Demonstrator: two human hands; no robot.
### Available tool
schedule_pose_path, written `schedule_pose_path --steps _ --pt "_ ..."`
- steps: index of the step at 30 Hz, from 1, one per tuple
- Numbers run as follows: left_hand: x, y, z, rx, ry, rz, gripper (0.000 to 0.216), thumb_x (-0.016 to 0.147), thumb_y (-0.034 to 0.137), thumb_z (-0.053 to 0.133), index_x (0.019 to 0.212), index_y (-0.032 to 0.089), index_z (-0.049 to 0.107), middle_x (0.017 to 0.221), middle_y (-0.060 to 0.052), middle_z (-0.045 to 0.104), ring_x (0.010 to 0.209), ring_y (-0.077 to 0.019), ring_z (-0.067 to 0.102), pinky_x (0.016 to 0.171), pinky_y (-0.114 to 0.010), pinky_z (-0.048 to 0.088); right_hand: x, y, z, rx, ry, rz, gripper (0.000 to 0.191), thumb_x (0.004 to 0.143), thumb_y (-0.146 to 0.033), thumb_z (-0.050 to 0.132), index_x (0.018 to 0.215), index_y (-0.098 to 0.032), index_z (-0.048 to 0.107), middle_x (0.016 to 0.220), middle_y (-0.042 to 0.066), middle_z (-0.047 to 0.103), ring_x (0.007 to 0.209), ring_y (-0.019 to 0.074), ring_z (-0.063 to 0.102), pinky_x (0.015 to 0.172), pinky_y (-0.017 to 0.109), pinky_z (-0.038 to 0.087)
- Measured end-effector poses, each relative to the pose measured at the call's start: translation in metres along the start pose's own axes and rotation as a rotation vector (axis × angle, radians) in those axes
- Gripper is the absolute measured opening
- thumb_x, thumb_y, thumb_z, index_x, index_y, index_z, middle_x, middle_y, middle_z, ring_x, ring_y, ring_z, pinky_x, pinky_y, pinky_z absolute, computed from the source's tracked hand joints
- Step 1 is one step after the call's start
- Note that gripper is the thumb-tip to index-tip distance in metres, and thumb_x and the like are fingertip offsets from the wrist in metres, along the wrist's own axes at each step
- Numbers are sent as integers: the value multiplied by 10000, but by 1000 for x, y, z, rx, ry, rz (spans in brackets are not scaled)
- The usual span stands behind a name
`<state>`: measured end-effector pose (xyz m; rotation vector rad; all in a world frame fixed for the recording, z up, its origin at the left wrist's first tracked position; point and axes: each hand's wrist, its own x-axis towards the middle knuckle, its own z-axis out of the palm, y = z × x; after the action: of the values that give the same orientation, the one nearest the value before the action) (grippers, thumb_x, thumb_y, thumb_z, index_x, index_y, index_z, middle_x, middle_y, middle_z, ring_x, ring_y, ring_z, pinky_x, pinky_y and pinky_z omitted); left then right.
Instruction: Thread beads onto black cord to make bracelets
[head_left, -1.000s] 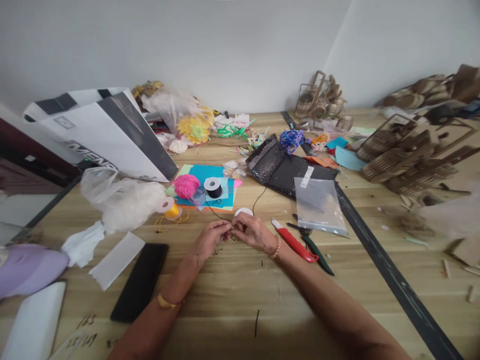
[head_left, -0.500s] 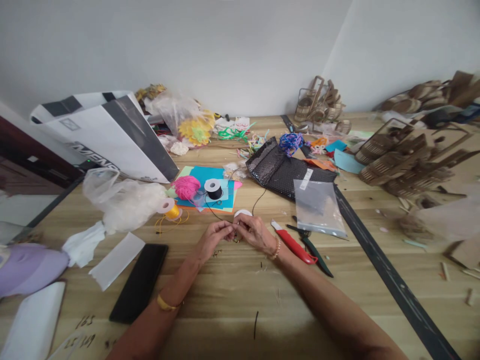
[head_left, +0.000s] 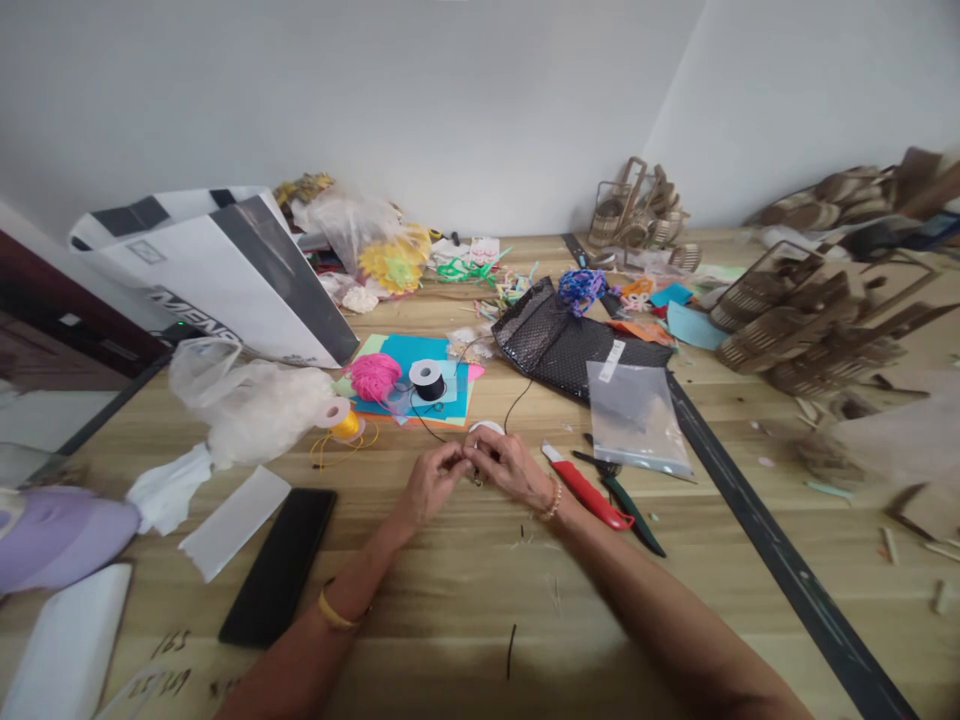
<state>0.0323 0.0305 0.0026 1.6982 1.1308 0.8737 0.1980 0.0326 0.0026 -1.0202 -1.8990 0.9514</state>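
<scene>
My left hand and my right hand meet fingertip to fingertip above the wooden table. Both are closed in a pinch on a thin black cord; the exact grip is hidden by the fingers. One stretch of cord runs towards the black spool, and another curves up past my right hand. Small beads show just under the fingertips, too small to make out well. Behind the hands, a white round object is partly covered.
Right of my hands lie a red-handled knife and dark green pliers. A clear zip bag overlaps a black bubble mailer. To the left are a yellow thread spool, pink yarn and a black phone.
My left hand has shifted slightly, its fingers more bent at the pinch. The beads below the fingertips have moved a little to the right. Other things stay in place.
</scene>
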Motion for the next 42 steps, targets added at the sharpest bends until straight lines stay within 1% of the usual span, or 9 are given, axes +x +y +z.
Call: schedule_pose_path --steps 6,10,14,19,24,28,34,38,42 --pt "-1 -7 -2 -77 27 -26 235 828 355 541 699 168 603 668 -6 597 673 -146 553 663 -244 435 1 1 -4 4 -13 8 177 933 -340 463 889 -184 534 586 -43 529 526 95 442 544 211 341" --pt "0 -5 0 -124 101 -66 225 797 356 572 686 165 614 653 -6 608 652 -142 554 647 -239 441 1 1 -5 -22 -16 41 132 897 -303 515 909 -177 551 569 -48 525 511 94 440 527 207 331" --pt "0 -1 2 -173 170 -106 189 754 323 617 659 161 630 644 -14 634 646 -151 578 648 -250 461 1 0 -4 -66 -31 62 83 869 -246 526 870 -177 571 570 -40 539 503 94 427 520 205 325" --pt "0 -5 5 -336 197 -204 177 715 320 658 658 152 652 632 -9 644 636 -149 597 654 -265 496 2 -1 -3 -65 -26 63 91 861 -200 514 790 -179 567 612 -19 589 519 94 437 531 204 330" --pt "2 -10 6 -522 266 -329 211 647 341 710 633 147 628 624 9 642 611 -131 601 645 -260 511 2 -3 -3 -70 -23 80 91 868 -200 502 799 -174 555 617 -14 589 520 96 417 533 206 323" --pt "4 -13 4 -623 312 -392 252 613 359 728 645 150 592 624 -7 675 602 -149 639 616 -261 517 1 -1 -4 -39 -32 93 103 877 -213 492 796 -172 542 621 -28 555 531 90 402 536 203 315" --pt "7 -15 -1 -679 343 -386 244 595 334 721 632 153 562 608 -15 690 571 -156 658 596 -264 519 2 7 -9 -31 -85 96 110 882 -238 498 816 -166 549 609 -44 481 547 87 385 533 207 294" --pt "9 -15 -3 -737 386 -349 246 591 307 716 613 164 517 582 4 671 554 -154 652 612 -284 526 2 12 -15 -32 -70 85 140 903 -243 476 808 -163 542 632 -41 482 560 86 389 536 208 290" --pt "9 -15 -1 -793 320 -326 241 612 286 714 594 157 510 561 4 645 566 -151 642 600 -273 515 2 18 -14 -71 -92 87 155 899 -248 490 816 -156 583 593 -46 452 542 88 378 530 215 284"
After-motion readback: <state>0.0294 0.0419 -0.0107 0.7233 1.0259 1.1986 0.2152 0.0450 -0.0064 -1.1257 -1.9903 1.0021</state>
